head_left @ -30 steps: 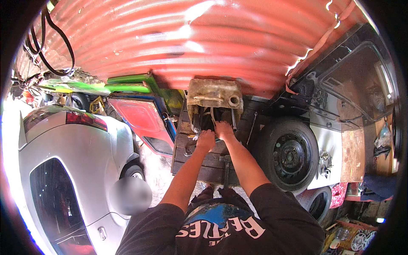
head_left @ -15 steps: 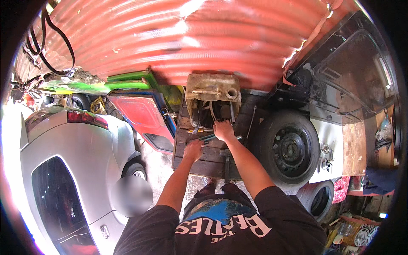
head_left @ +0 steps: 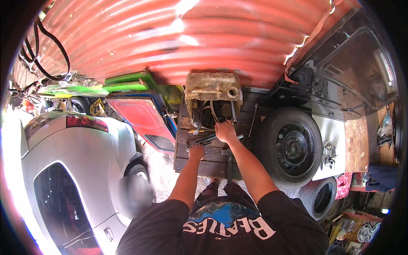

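Observation:
A dirty tan plastic container [head_left: 212, 81], cut open on its near side, stands at the back of a dark wooden bench [head_left: 208, 168] with several metal tools inside. My right hand [head_left: 226, 131] is closed at its mouth, by the near end of a slim pale strip or handle [head_left: 214, 112]; what its fingers grip is hidden. Below it, my left hand [head_left: 196, 151] is curled beside a long metal bar-like tool [head_left: 208, 139] lying across the planks. Its fingers are mostly hidden, and whether they hold that tool is unclear.
A wheel with a tyre [head_left: 293, 146] leans right of the bench, and another tyre [head_left: 318, 199] lies nearer me. Left are a red panel [head_left: 138, 117] and a silver car [head_left: 85, 148]. A red corrugated sheet [head_left: 204, 38] rises behind. A hammer-like tool [head_left: 228, 163] lies near the bench's front.
My left hand has shifted slightly right and turned a little beside the bar-like tool. My right hand stays at the container's mouth. The whole view has shifted slightly.

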`<control>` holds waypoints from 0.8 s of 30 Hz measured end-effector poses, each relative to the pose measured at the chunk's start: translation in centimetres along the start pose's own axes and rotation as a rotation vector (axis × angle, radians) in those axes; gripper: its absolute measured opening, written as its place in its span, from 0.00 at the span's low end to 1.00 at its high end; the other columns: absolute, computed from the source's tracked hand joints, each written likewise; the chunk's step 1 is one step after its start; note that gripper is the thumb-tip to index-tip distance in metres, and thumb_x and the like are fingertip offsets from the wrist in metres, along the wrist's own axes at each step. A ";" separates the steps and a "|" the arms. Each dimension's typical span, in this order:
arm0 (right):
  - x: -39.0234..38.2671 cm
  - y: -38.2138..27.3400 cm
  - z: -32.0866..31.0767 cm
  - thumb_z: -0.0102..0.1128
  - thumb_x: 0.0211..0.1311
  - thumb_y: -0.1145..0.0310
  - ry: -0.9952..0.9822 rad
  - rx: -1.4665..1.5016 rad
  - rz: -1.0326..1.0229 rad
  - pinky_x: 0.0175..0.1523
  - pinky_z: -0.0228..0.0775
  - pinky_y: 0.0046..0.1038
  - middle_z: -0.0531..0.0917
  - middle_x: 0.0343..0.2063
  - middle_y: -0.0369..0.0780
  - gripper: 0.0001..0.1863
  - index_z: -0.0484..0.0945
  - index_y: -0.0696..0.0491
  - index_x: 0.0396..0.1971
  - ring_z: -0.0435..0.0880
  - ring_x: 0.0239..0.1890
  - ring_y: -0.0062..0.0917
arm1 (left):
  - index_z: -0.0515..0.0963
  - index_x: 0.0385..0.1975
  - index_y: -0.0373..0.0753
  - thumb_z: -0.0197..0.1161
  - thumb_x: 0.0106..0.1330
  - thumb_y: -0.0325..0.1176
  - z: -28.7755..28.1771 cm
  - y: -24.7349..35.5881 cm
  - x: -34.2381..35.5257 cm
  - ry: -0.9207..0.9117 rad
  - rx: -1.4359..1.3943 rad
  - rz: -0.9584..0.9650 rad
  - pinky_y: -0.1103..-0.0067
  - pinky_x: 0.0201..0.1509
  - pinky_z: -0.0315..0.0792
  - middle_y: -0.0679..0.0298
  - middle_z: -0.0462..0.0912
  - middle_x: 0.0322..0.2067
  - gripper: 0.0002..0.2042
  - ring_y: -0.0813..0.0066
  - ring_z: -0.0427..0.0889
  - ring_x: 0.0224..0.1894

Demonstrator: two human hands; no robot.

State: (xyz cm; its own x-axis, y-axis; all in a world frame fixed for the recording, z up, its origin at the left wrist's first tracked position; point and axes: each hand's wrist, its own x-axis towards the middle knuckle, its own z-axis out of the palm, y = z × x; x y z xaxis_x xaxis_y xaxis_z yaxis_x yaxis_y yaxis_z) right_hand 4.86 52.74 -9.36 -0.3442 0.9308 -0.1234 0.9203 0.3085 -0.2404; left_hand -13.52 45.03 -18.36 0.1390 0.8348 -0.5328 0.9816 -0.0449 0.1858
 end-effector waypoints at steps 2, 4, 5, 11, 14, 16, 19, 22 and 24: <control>0.1 0.3 0.2 0.40 0.70 0.59 -0.010 -0.028 0.003 0.60 0.60 0.42 0.85 0.32 0.46 0.17 0.77 0.53 0.40 0.82 0.42 0.39 | 0.75 0.51 0.40 0.52 0.64 0.37 -0.3 0.4 1.0 0.079 0.042 0.009 0.60 0.51 0.76 0.51 0.79 0.48 0.17 0.55 0.79 0.53; 0.2 0.6 0.4 0.41 0.70 0.59 -0.003 -0.042 0.006 0.60 0.60 0.42 0.85 0.32 0.46 0.17 0.77 0.53 0.40 0.82 0.42 0.39 | 0.73 0.54 0.40 0.52 0.65 0.36 -0.4 0.8 2.1 0.129 0.113 0.013 0.59 0.50 0.76 0.54 0.76 0.51 0.18 0.55 0.78 0.53; 0.1 0.6 0.5 0.41 0.70 0.59 0.009 -0.042 0.007 0.60 0.60 0.42 0.85 0.32 0.46 0.17 0.77 0.53 0.40 0.82 0.42 0.40 | 0.73 0.55 0.40 0.52 0.65 0.36 -0.4 0.8 2.6 0.166 0.111 0.004 0.59 0.50 0.76 0.55 0.75 0.53 0.19 0.55 0.77 0.55; -0.1 0.1 -0.2 0.41 0.70 0.60 -0.037 -0.036 0.007 0.58 0.61 0.42 0.84 0.33 0.47 0.17 0.78 0.54 0.41 0.82 0.43 0.40 | 0.67 0.61 0.40 0.51 0.67 0.37 0.8 1.3 5.0 0.147 0.206 -0.050 0.59 0.53 0.74 0.57 0.70 0.58 0.22 0.58 0.70 0.61; -0.2 -0.2 -0.7 0.41 0.70 0.60 -0.052 -0.043 0.011 0.58 0.62 0.41 0.84 0.33 0.46 0.17 0.78 0.55 0.41 0.82 0.42 0.39 | 0.65 0.63 0.41 0.51 0.68 0.38 1.9 1.5 5.3 0.087 0.252 -0.034 0.58 0.54 0.73 0.56 0.70 0.59 0.23 0.58 0.70 0.61; -0.1 -0.1 -0.6 0.41 0.70 0.60 -0.028 -0.030 0.017 0.59 0.61 0.41 0.85 0.35 0.46 0.18 0.78 0.54 0.41 0.81 0.45 0.39 | 0.64 0.65 0.41 0.49 0.69 0.39 2.6 1.7 5.3 0.144 0.250 -0.047 0.57 0.54 0.73 0.55 0.69 0.60 0.24 0.56 0.70 0.60; -0.4 0.3 0.1 0.41 0.69 0.59 0.022 -0.017 0.049 0.61 0.59 0.41 0.84 0.38 0.47 0.17 0.78 0.54 0.41 0.80 0.48 0.38 | 0.63 0.65 0.41 0.49 0.70 0.39 3.3 2.4 5.5 0.191 0.293 -0.040 0.55 0.53 0.72 0.54 0.69 0.59 0.24 0.54 0.71 0.59; 0.0 -0.3 -0.3 0.40 0.70 0.59 -0.035 -0.046 0.067 0.64 0.57 0.41 0.83 0.43 0.47 0.19 0.76 0.55 0.46 0.77 0.52 0.38 | 0.65 0.62 0.41 0.48 0.70 0.39 4.7 1.8 6.5 0.259 0.327 -0.051 0.52 0.54 0.70 0.53 0.71 0.56 0.22 0.53 0.72 0.57; 0.1 -0.6 -0.7 0.40 0.71 0.59 -0.098 -0.041 0.078 0.66 0.55 0.40 0.82 0.45 0.47 0.20 0.74 0.56 0.49 0.76 0.54 0.38 | 0.67 0.60 0.43 0.48 0.70 0.40 5.3 1.5 7.3 0.266 0.303 -0.059 0.49 0.56 0.67 0.52 0.73 0.53 0.20 0.52 0.74 0.55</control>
State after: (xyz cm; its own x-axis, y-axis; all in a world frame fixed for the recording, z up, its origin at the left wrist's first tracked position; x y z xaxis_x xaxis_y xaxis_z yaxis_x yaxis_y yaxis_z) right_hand 4.40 52.77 -8.50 -0.2860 0.9293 -0.2338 0.9511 0.2456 -0.1875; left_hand -10.36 48.10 -26.38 0.0812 0.9519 -0.2953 0.9865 -0.1190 -0.1123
